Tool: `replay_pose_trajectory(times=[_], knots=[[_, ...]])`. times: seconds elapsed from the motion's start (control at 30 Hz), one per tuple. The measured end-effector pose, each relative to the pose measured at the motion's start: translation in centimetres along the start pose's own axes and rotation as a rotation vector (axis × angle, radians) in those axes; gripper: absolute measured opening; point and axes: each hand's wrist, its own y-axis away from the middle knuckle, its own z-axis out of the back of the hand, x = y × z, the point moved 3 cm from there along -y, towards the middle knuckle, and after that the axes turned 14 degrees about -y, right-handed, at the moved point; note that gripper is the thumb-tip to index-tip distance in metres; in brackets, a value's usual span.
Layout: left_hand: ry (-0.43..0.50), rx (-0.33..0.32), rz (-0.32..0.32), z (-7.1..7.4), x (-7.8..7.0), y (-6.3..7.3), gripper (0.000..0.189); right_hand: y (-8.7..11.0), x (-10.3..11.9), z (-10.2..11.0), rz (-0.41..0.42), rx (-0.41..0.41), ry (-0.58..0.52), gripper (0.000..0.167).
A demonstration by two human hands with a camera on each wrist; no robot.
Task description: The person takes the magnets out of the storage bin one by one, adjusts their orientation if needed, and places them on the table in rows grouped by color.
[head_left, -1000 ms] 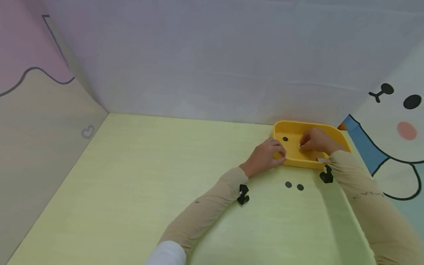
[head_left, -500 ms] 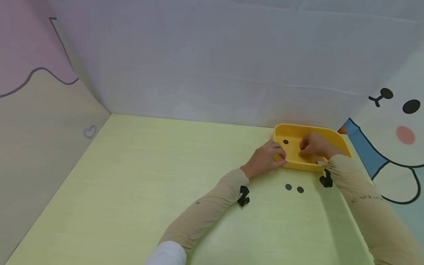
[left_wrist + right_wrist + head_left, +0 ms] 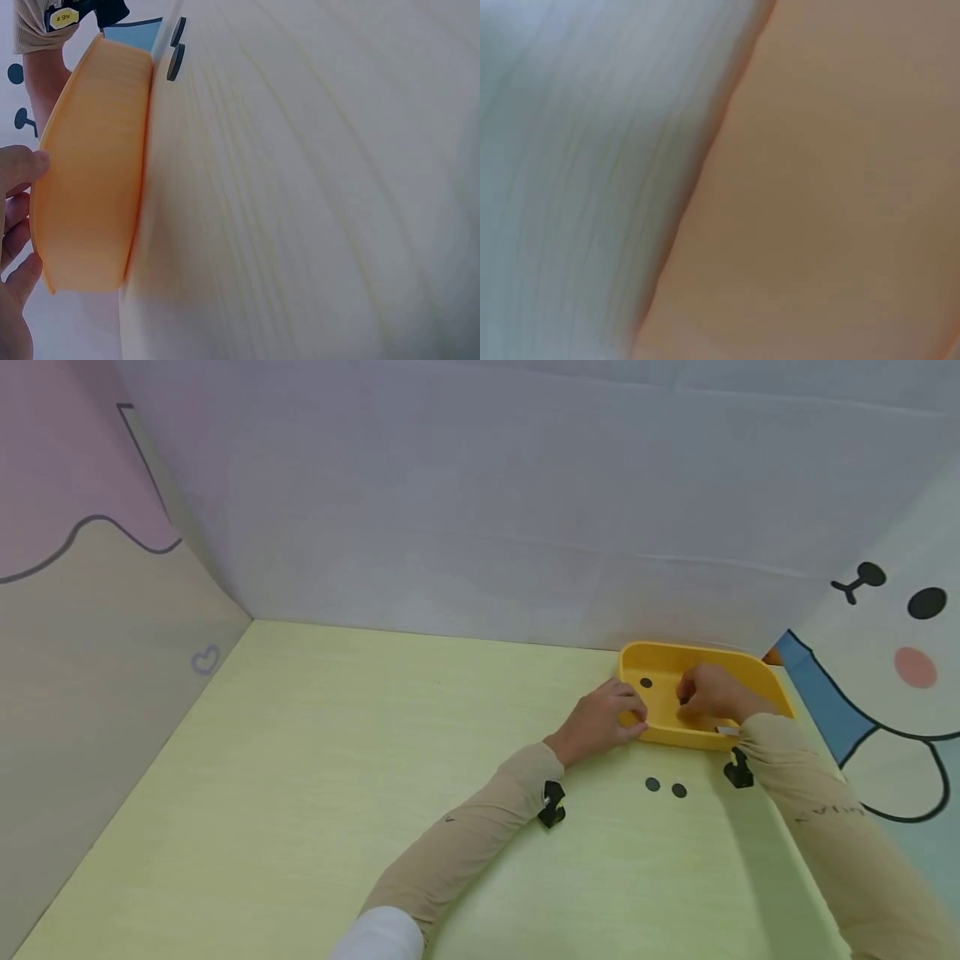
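At the back right of the head view stands a shallow yellow tray. My left hand grips its near left corner; in the left wrist view the fingers and thumb of that hand are on the rim of the tray. Reaching over the near side, my right hand is inside the tray and pinches a small black disc, mostly hidden by the fingers. Another black disc lies on the tray floor to the left. The tray's wall fills much of the right wrist view, blurred.
Two black discs, one left and one right, lie on the pale yellow table in front of the tray. A plain pale wall rises directly behind. A printed cartoon panel stands to the right.
The head view has tilted slightly, shifting everything a little downward. Within the tray, the right hand has moved only slightly, keeping its disc. The left hand stays at the corner.
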Motion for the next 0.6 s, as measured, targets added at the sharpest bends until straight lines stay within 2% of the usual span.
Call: replay_pose_trajectory(times=[0.3, 0.5, 0.6], knots=[[0.004, -0.011, 0.003, 0.27, -0.05, -0.02, 0.008, 0.27, 0.35, -0.11, 0.048, -0.021, 0.008, 0.024], [0.003, 0.005, 0.009, 0.12, -0.16, -0.11, 0.009, 0.49, 0.24, 0.00, 0.097, -0.033, 0.029, 0.021], [0.005, 0.013, 0.012, -0.02, -0.24, -0.09, 0.010, 0.92, 0.04, 0.08, 0.105, -0.047, -0.021, 0.020]])
